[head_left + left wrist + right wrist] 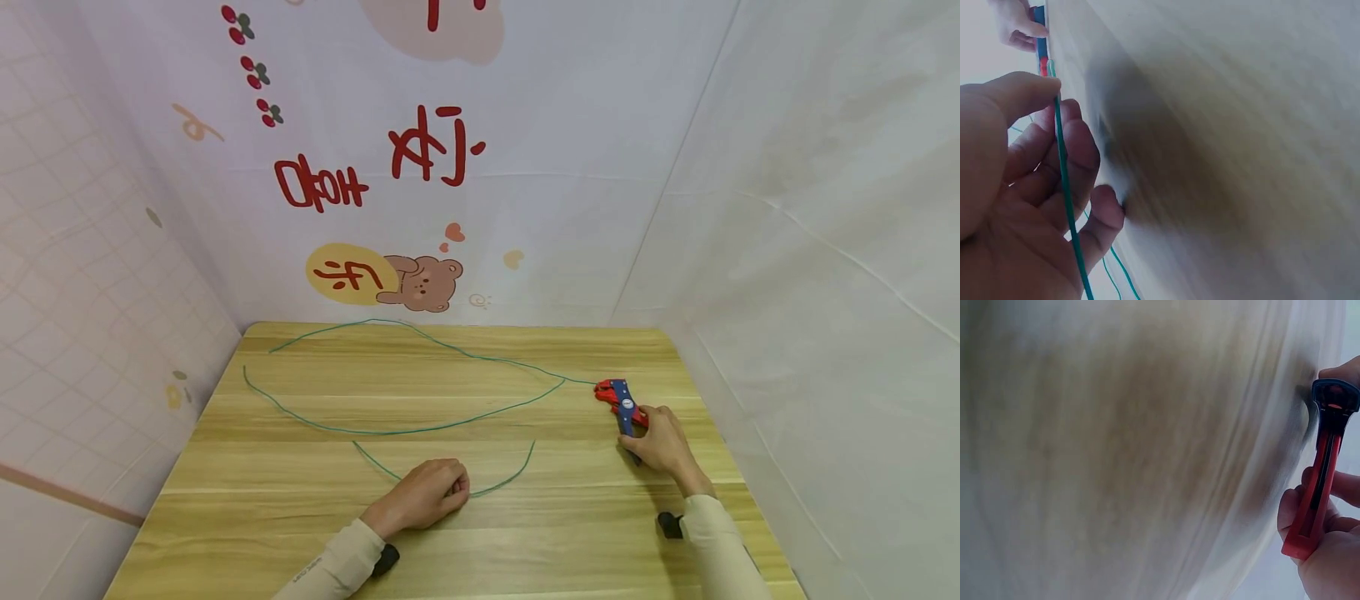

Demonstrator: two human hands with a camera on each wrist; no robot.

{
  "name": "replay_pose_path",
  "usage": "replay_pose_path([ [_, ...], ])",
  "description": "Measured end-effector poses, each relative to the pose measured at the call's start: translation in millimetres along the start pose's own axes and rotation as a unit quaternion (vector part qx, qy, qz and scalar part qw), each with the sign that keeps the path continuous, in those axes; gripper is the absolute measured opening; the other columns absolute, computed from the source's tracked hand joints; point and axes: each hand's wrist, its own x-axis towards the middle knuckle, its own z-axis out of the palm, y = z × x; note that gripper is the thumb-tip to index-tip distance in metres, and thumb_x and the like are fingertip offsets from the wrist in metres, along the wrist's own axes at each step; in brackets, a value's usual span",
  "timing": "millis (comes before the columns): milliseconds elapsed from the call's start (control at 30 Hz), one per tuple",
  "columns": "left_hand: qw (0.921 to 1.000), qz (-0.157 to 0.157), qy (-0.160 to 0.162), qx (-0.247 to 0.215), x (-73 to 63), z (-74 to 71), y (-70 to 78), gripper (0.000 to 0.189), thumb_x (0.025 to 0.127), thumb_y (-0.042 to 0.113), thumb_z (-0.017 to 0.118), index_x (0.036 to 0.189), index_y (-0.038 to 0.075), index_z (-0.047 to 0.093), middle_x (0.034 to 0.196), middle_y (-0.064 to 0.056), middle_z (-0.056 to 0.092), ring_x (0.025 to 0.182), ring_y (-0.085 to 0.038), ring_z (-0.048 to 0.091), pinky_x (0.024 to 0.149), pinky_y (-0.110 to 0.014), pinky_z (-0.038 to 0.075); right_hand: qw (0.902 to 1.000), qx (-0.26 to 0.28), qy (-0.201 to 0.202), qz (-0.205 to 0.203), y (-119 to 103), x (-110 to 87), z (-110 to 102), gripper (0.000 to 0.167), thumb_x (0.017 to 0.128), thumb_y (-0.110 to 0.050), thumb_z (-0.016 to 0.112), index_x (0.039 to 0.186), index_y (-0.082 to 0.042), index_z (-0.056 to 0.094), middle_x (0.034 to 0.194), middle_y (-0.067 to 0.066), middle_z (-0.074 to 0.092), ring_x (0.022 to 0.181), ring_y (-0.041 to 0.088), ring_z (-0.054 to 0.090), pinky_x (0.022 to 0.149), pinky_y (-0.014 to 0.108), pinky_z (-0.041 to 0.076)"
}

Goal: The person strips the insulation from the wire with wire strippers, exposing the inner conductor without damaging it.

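My left hand (423, 496) pinches a short green wire (517, 473) between thumb and fingers, near the front middle of the table. Both ends of this wire curve up and away from the hand. In the left wrist view the wire (1067, 187) runs across the palm. At the right of the table, my right hand (663, 442) holds a red and blue wire stripper (624, 408) by its handles, head pointing away. From the right wrist, its red handle (1311, 531) lies by the curled fingers. Whether the stripper touches the table is unclear.
Two longer green wires lie on the wooden table (300, 483): one arcs along the back (480, 357), its right end reaching the stripper's head. The other wire (442, 427) bows across the middle and meets it. White printed walls (570, 208) enclose the table's back and sides.
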Motion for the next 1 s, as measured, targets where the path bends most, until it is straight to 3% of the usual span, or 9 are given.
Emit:
replay_pose_path([
  [200,0.9963,-0.014,-0.017,-0.083,0.8,-3.7,-1.5,0.013,0.114,0.014,0.068,0.102,0.015,0.073,0.090,0.009,0.067,0.078,0.007,0.052,0.073,-0.017,0.050,1.0000,0.007,-0.001,0.004,0,-1.6,0,0.088,0.091,-0.029,0.088,0.153,0.022,0.051,0.135,0.042,0.060,0.119,0.051,0.063,0.106,0.070,0.055],
  [300,0.9943,-0.017,-0.017,-0.104,1.5,-6.4,-1.3,0.009,0.115,0.015,0.067,0.110,0.013,0.074,0.094,0.007,0.071,0.081,0.006,0.055,0.075,-0.017,0.052,0.9998,0.016,-0.003,0.010,0,-3.5,0,0.088,0.093,-0.029,0.088,0.153,0.023,0.052,0.139,0.043,0.059,0.123,0.052,0.062,0.107,0.069,0.055],
  [433,0.9951,-0.009,-0.004,-0.098,1.8,-11.2,0.8,0.013,0.116,0.013,0.064,0.124,0.009,0.074,0.101,0.006,0.072,0.088,0.004,0.057,0.082,-0.019,0.055,0.9991,0.036,0.006,0.020,2,-5.8,-2,0.086,0.092,-0.031,0.089,0.150,0.024,0.055,0.135,0.041,0.058,0.115,0.046,0.060,0.096,0.057,0.056],
  [567,0.9967,0.007,0.015,-0.079,0.4,-19.0,4.3,0.017,0.116,0.009,0.062,0.127,0.007,0.075,0.105,0.003,0.073,0.092,0.001,0.057,0.084,-0.021,0.056,0.9970,0.067,0.037,0.010,8,-5.6,-1,0.065,0.090,-0.032,0.089,0.129,0.017,0.070,0.121,0.034,0.058,0.097,0.034,0.053,0.077,0.038,0.045],
  [667,0.9964,0.010,0.023,-0.081,-1.3,-27.0,6.7,0.017,0.116,0.009,0.062,0.125,0.005,0.077,0.108,-0.002,0.075,0.095,-0.001,0.060,0.086,-0.022,0.057,0.9955,0.076,0.057,0.004,7,-6.5,-1,0.053,0.090,-0.031,0.087,0.115,0.013,0.072,0.115,0.032,0.059,0.091,0.032,0.051,0.072,0.036,0.040],
  [867,0.9947,0.009,0.050,-0.089,-3.1,-43.2,10.5,0.016,0.116,0.008,0.063,0.121,0.006,0.078,0.116,-0.011,0.079,0.099,-0.004,0.065,0.088,-0.026,0.061,0.9936,0.081,0.069,0.037,-3,-11.0,-6,0.054,0.093,-0.029,0.086,0.125,0.010,0.068,0.116,0.027,0.065,0.096,0.034,0.060,0.076,0.036,0.046],
  [1000,0.9930,0.024,0.086,-0.078,-4.6,-52.8,14.3,0.014,0.114,0.007,0.065,0.120,0.010,0.078,0.111,-0.007,0.078,0.096,-0.003,0.066,0.084,-0.024,0.060,0.9901,0.103,0.076,0.059,-9,-13.6,-10,0.052,0.096,-0.028,0.086,0.127,0.006,0.062,0.106,0.018,0.069,0.089,0.026,0.062,0.071,0.031,0.049],
])
